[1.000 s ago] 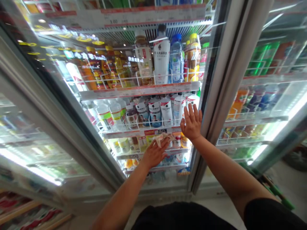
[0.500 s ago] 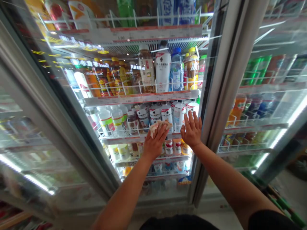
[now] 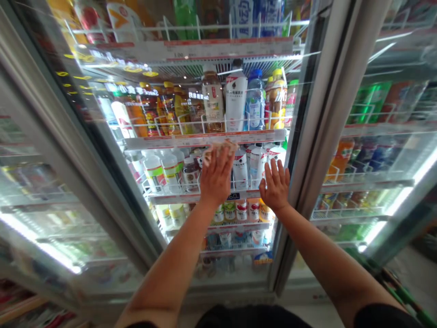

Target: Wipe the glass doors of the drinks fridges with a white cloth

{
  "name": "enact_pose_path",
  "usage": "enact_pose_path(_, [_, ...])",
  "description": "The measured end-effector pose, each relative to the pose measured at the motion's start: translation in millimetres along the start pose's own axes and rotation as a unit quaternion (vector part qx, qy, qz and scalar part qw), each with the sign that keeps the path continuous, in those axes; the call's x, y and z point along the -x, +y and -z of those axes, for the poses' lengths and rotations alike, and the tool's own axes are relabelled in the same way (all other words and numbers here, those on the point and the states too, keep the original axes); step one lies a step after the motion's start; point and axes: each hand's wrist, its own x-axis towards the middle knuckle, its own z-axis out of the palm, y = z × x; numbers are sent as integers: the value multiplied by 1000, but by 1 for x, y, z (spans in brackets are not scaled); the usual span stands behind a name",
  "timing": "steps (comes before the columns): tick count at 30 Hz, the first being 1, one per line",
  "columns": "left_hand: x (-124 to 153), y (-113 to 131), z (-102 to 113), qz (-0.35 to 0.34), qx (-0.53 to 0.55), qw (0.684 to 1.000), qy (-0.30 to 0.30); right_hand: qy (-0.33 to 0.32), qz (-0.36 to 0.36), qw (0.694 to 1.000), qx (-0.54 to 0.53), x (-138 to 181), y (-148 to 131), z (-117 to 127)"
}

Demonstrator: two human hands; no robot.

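My left hand (image 3: 215,175) presses a crumpled pale cloth (image 3: 218,148) flat against the glass door (image 3: 170,182) of a drinks fridge, level with the second shelf of white bottles. The cloth shows just above my fingertips. My right hand (image 3: 275,186) lies flat on the same glass with fingers spread, near the door's right frame (image 3: 317,136). It holds nothing.
Behind the glass stand shelves of bottles: orange and white ones (image 3: 235,100) above, small white ones (image 3: 160,168) in the middle, cups below. Another glass door (image 3: 382,136) lies to the right, a further one (image 3: 34,182) to the left. The floor shows at the bottom right.
My left hand has slid the cloth upward over the glass, from the lower shelf level to the middle shelf. My right hand has stayed in place.
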Motion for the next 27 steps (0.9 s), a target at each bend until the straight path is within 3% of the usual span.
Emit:
enact_pose_path(2, [5,-13,4,74,5,997,25,-1,-1,1000,5,0,-1,0])
enact_pose_path(4, [26,-14,0,105,10,993,44,-6,-6,1000,6,1,-1,-1])
enact_pose_path(6, [57,-9,-8,84,18,995,48,-9,-10,1000,-1,2,0,-1])
enact_pose_path(8, [82,-9,-13,13,24,999,27,-11,-9,1000,-6,2,0,0])
enact_pose_path(10, [92,-23,-11,-11,9,1000,13,-10,-4,1000,-1,1,0,0])
enact_pose_path(15, [83,-82,13,118,-31,991,60,-2,7,1000,6,-1,0,2])
enact_pose_path(21, [146,-98,5,169,9,984,49,-4,6,1000,5,-1,0,2])
enact_pose_path(23, [147,-110,6,182,24,982,39,-7,4,1000,4,-1,0,1])
enact_pose_path(27, [100,-138,25,189,11,980,67,-2,3,1000,-1,-1,0,1])
